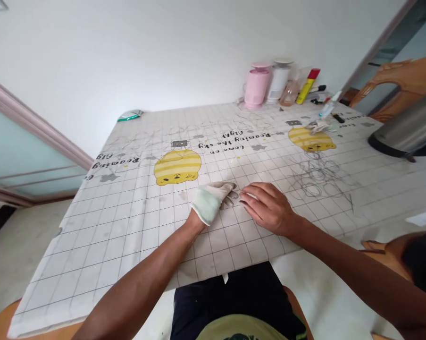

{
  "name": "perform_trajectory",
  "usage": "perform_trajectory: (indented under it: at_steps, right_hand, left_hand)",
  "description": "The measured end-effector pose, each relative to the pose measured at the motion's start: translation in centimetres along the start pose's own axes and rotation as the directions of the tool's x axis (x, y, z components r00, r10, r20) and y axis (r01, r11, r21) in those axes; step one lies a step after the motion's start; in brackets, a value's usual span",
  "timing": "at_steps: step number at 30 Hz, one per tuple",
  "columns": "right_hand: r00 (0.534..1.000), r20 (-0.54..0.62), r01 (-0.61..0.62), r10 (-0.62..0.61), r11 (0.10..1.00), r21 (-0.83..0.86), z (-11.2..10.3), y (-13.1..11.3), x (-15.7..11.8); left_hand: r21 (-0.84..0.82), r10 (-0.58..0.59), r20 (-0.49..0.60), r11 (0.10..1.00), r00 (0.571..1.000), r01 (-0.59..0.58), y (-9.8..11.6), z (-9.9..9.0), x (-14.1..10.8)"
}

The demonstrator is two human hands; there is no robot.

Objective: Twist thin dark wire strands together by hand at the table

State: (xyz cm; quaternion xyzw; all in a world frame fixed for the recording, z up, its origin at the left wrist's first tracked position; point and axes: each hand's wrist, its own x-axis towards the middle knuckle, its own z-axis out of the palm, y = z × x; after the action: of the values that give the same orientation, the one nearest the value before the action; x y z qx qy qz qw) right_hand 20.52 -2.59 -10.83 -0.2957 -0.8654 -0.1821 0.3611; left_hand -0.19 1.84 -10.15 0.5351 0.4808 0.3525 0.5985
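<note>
Grey looped tangle [314,175], right of right hand [266,206]; gloved left hand [214,198] opposite. Fingers bent, grips unclear. Tablecloth [152,255] extends left, edge bodyward.

The left grip [215,198] wears an off-white glove [218,191], grey at the fingertips [233,195], with a wide, pale green cuff [204,206] that ends at the wrist. The right grip [268,207] is bare, as are the left forearm [145,274] and right forearm [343,259] behind the grips. Closer to the body than either grip come dark trousers [230,290] and an olive-green top [230,326]; a dark, cut-off patch [243,337] on it may be a print.
</note>
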Motion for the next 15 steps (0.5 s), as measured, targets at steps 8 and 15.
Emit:
perform_trajectory:
  at_steps: [8,15]
  right_hand:
    - [0.680,0.363,-0.698,0.637,0.411,0.587,1.0,4.2,2.9]
    - [0.728,0.430,-0.561,0.534,0.103,0.822,3.1,5.9,4.5]
  left_hand:
    - [0.079,-0.025,-0.039,0.997,0.999,0.028,0.9,-0.5,0.2]
    - [0.108,-0.097,0.003,0.990,0.995,0.096,1.2,-0.3,0.2]
